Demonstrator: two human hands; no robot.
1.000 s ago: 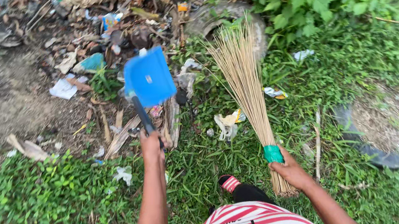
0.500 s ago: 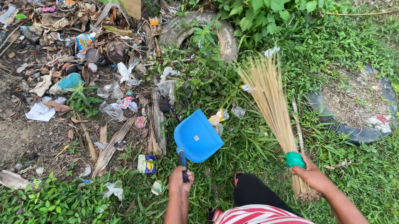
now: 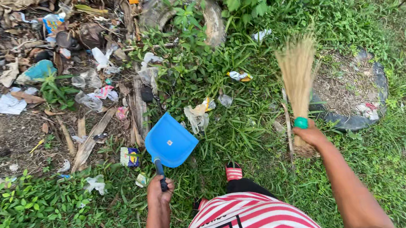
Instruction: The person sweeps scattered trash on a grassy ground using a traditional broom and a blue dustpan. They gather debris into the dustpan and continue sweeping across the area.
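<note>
While the left hand (image 3: 159, 190) is closed round its dark handle, a blue dustpan (image 3: 171, 142) is held just ahead over grass; a straw broom (image 3: 297, 71) with green band is gripped upright by the right hand (image 3: 310, 135).

The blue plastic dustpan (image 3: 170, 142), held out far over the litter one second ago, has come back close to the person and now lies low over the grass. The left hand (image 3: 159, 190) drew in with it. The straw broom (image 3: 297, 76) has moved right, toward the half-buried tyre (image 3: 363, 112).
</note>
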